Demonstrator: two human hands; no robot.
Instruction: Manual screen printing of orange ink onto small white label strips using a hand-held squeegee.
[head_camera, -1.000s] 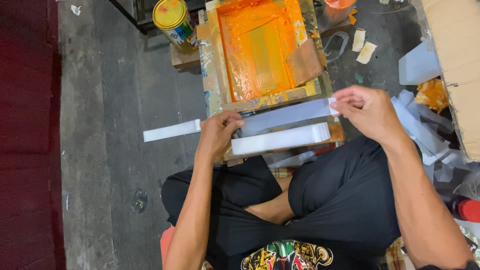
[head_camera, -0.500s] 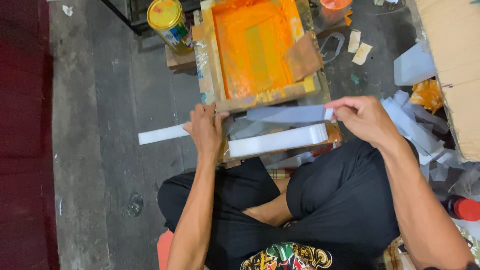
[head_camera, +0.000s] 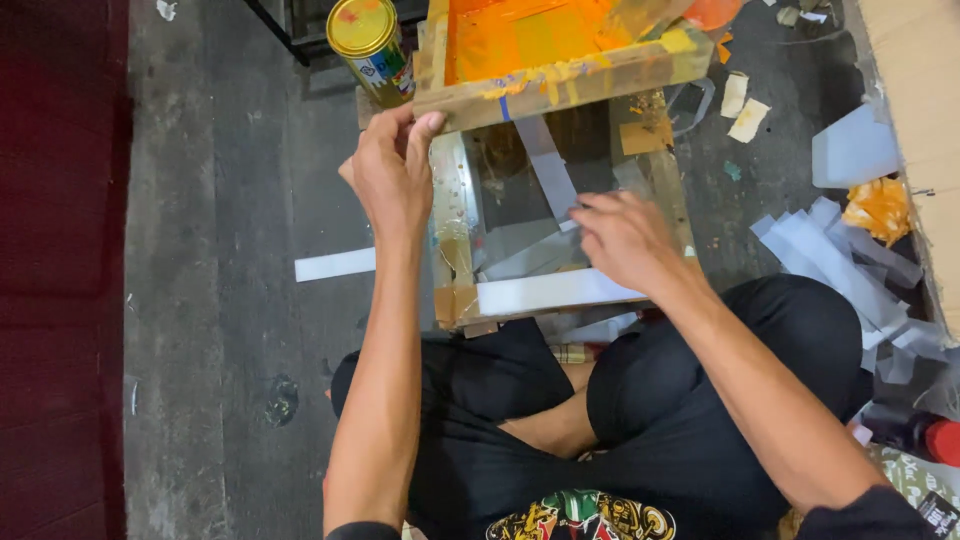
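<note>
A grey concrete floor (head_camera: 210, 200), stained and littered with paper scraps, carries a low wooden printing stand (head_camera: 455, 250) in front of a person sitting cross-legged. Half a second ago the orange-inked screen frame (head_camera: 560, 60) lay flat on the stand; now its near edge is raised, exposing the glass bed and the grey strips (head_camera: 545, 165) under it. The left hand (head_camera: 392, 170) grips the frame's near-left corner, fingers curled over the wood. The right hand (head_camera: 625, 240) has come in under the lifted frame and rests, fingers spread, on the strips; I cannot tell whether it pinches one. The bed is thus open for work. A yellow-lidded tin (head_camera: 368, 40) stands just beside the frame's left edge, tight there; cut strips (head_camera: 850, 260) crowd the right side, while the floor to the left stays open.
</note>
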